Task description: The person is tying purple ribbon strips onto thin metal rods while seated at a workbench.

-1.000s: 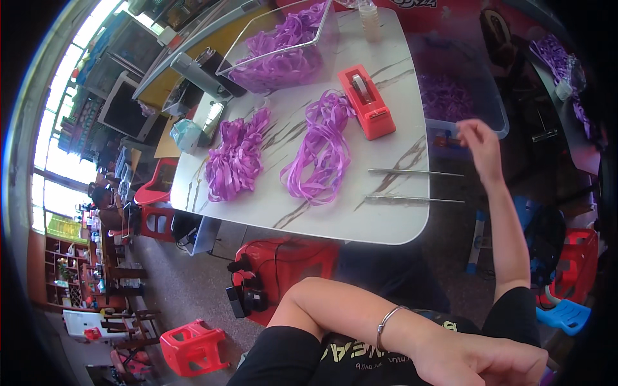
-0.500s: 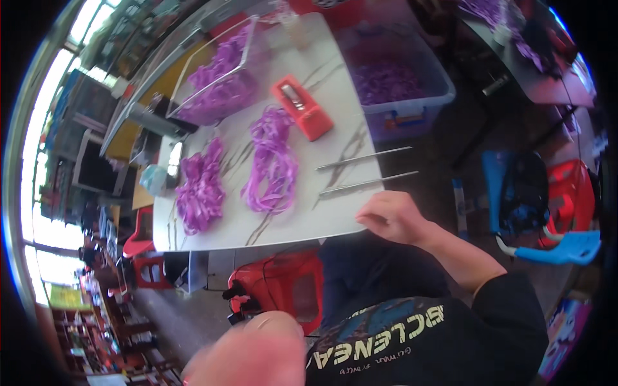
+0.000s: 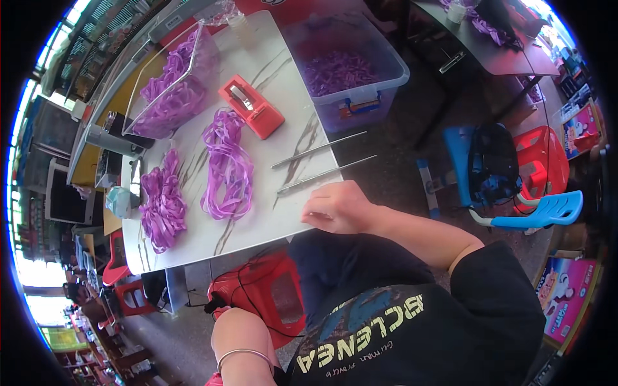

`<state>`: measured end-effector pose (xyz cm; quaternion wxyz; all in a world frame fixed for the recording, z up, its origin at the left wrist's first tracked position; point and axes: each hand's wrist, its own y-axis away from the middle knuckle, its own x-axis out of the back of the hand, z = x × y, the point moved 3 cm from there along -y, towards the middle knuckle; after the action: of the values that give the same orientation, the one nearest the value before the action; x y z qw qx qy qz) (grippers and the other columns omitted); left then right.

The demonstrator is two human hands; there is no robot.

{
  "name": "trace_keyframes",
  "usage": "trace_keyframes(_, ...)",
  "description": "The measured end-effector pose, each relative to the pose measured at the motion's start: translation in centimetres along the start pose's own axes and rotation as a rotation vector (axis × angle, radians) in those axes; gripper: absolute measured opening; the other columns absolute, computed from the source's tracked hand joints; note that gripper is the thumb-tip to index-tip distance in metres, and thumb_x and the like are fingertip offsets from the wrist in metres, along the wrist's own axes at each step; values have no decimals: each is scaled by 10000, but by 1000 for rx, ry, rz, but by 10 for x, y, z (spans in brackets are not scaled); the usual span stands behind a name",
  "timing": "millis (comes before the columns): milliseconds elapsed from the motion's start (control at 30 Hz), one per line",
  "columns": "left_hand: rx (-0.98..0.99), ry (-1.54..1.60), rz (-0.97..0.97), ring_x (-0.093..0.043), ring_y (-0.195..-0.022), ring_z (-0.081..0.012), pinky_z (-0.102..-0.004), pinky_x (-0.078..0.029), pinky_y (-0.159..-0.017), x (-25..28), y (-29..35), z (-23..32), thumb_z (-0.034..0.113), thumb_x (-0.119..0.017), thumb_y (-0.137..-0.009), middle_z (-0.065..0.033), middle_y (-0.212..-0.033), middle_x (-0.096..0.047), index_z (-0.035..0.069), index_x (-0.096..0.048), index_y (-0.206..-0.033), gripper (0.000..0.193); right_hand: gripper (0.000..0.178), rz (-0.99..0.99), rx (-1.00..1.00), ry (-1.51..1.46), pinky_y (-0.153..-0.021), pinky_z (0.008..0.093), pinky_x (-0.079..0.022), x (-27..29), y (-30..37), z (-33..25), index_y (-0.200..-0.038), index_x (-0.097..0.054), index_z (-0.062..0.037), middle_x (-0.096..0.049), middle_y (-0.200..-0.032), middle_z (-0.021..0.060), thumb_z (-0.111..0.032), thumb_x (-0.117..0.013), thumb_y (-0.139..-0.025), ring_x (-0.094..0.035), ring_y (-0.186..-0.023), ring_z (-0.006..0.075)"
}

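My right hand (image 3: 340,207) lies at the near right edge of the white marbled table (image 3: 257,235), fingers curled in, with nothing visible in them. Beside it, two thin metal rods (image 3: 327,174) stick out past the table's right edge. My left forearm, with a bangle (image 3: 243,352) round it, is at the lower edge; its hand is out of view. A looped bundle of purple ribbon (image 3: 215,190) lies mid-table, and a denser purple bundle (image 3: 162,209) lies left of it. Behind the looped bundle sits a red tape dispenser (image 3: 254,109).
A clear bin of purple ribbon (image 3: 145,119) stands at the table's far left. Right of the table is a large clear tub (image 3: 360,96) with purple pieces inside. A red stool (image 3: 257,289) is below the near edge; a blue chair (image 3: 541,212) stands at the right.
The view has shifted, so the table and its things sit farther left. My left hand, blurred low in view before, has left the picture, and its forearm shows. My right hand stays curled at the table edge.
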<state>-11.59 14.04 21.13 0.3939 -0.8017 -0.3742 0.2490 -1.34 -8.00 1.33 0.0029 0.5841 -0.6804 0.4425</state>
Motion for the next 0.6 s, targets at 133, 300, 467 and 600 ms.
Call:
trace_keyframes(133,-124,-194,-28,-417,-1187,-211,-414,-311,-1001,0,-11,2,286,-460,-915,-77,-1236,-505,51,-529,-1143,335,103,-3,-15,-6,-524,325,-435,1,-1,-4,-692,-579,-120,-561,-646,21,-176,-664,-712,-577,-629,217)
trace_keyframes(300,48,85,58,-427,-1177,-237,-442,-326,-988,-14,-2,-15,249,-479,-904,-84,-1217,-520,53,-557,-1102,290,103,-25,-44,-1,-525,326,-434,0,-2,-4,-696,-582,-118,-561,-645,22,-176,-666,-710,-576,-626,218)
trace_keyframes(467,-59,-228,-7,-433,-1172,-244,-445,-322,-990,-11,-7,-10,260,-478,-903,-93,-1218,-519,41,-556,-1099,304,92,8,-25,7,-488,307,-425,1,-2,-3,-680,-597,-137,-544,-600,7,-146,-688,-687,-563,-572,199)
trace_keyframes(600,144,285,42,-431,-1175,-247,-443,-325,-989,-11,-9,-14,268,-463,-909,-99,-1218,-518,39,-548,-1109,316,93,-12,-31,12,-499,316,-425,1,-1,-5,-688,-589,-126,-543,-611,12,-159,-676,-697,-568,-593,205)
